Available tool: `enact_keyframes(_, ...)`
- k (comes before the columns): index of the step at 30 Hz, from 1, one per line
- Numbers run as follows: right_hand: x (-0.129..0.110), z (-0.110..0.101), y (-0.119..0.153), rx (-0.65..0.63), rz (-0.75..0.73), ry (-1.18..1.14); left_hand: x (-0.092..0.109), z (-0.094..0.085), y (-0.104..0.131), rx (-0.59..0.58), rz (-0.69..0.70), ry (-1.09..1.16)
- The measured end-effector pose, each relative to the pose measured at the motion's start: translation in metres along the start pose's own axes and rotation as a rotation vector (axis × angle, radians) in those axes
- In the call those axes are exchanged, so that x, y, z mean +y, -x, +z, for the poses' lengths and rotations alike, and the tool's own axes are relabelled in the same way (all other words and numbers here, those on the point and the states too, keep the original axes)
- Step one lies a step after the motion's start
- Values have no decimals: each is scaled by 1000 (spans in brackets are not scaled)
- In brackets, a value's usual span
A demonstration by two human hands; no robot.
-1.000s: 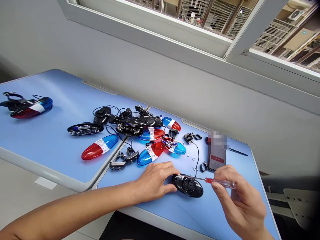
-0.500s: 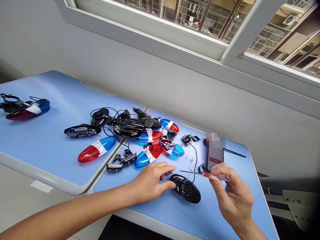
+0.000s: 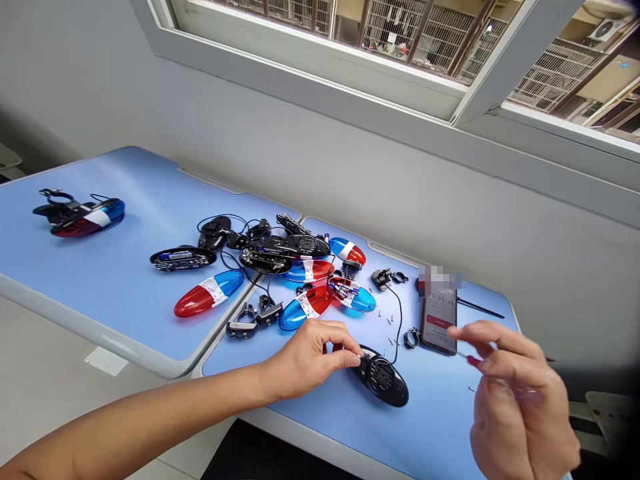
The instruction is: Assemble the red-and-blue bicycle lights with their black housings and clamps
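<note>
My left hand [image 3: 320,357] is pinched at the left end of a black oval base [image 3: 383,380], with a tiny silver screw [image 3: 361,355] at its fingertips. The base lies flat on the blue table, its cable running up to a small black switch unit [image 3: 382,279]. Over the table's right side, my right hand [image 3: 525,400] is closed round a screwdriver [image 3: 473,361]. Only its red collar and part of the shaft show clearly; the clear handle is mostly covered by blurred fingers.
Several loose screws [image 3: 391,321] lie beyond the base, near a black ring clamp [image 3: 412,338] and a phone [image 3: 439,320]. Red-and-blue light covers [image 3: 306,307] and black wired housings [image 3: 265,260] are heaped centre-left. One assembled light [image 3: 90,217] rests on the left table.
My right hand has drawn the screwdriver away from the base, to the right. My left fingers, earlier apart, have closed on the small screw. The camera view has shifted slightly.
</note>
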State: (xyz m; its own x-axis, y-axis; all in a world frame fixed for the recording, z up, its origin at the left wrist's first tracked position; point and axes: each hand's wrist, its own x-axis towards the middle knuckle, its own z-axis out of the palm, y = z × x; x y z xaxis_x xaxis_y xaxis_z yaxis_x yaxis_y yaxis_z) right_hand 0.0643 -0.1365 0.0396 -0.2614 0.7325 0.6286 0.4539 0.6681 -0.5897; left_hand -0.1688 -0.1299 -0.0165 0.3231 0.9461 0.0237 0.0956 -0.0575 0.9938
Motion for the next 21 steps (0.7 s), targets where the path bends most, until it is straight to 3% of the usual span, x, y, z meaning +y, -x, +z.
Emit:
enact_keyframes(4, -9, 10, -4, -521, -135, 3, 16, 2, 3, -126, -35, 79)
enact_keyframes(6, -10, 18, -4, -641, -159, 19, 20, 3, 5, -185, -76, 95)
enact_keyframes(13, -12, 27, 18, -561, -268, 58, 12, 12, 17, -361, -374, 254)
enact_keyframes(15, -13, 26, 28, -520, -247, 48, 7, 12, 19, -371, -383, 239)
enact_keyframes(19, -4, 20, 53, -449, -60, 24, -5, -1, 15, -162, -72, -242)
enact_keyframes(21, 5, 16, 64, -441, 30, 52, -12, -6, 9, -112, 78, -485)
